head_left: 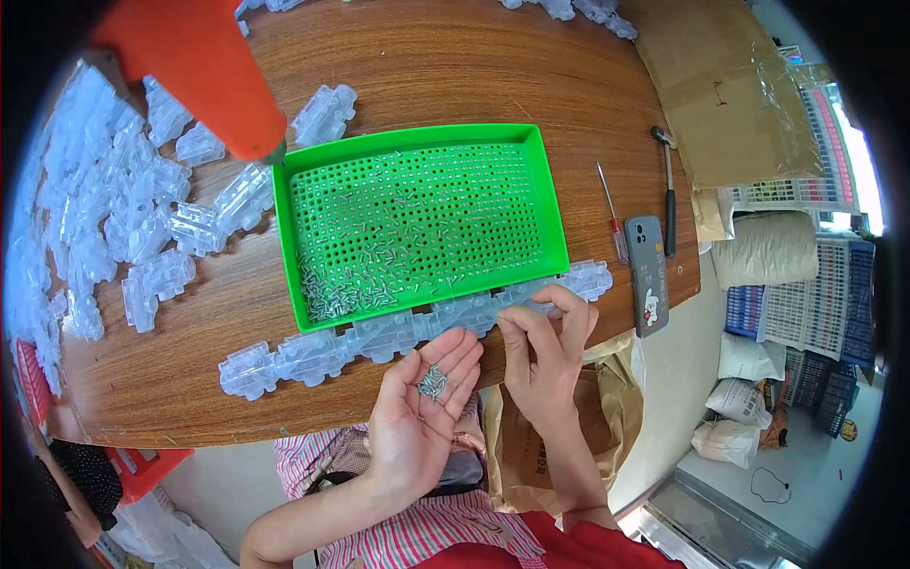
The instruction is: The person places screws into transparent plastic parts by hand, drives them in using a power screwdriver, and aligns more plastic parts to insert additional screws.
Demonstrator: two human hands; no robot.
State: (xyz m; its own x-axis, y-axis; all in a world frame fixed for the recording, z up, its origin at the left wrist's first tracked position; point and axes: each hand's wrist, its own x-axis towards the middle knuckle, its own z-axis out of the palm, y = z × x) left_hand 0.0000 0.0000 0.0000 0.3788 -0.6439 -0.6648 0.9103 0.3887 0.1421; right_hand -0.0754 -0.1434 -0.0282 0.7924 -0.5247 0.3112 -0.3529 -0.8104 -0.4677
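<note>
The fingers (531, 327) of the right hand (545, 356) are pinched together and pressed down on a clear plastic part (531, 299) at the table's near edge; whether a screw is held between them cannot be told. The left hand (422, 408) is held open, palm up, with fingers spread, and a small heap of screws (433, 381) is cupped in it. The part belongs to a row of clear parts (379, 337) laid end to end along the near side of a green tray (417, 223), touching its rim. More screws (346, 289) are scattered on the tray's perforated floor, mostly in its near left corner. A pile of clear parts (104, 218) is spread on the wooden table (455, 66) to the left. An orange tool (199, 62) is seen above the tray's far left corner. A phone (647, 275), a screwdriver (611, 213) and a hammer (668, 190) are laid to the right of the tray.
</note>
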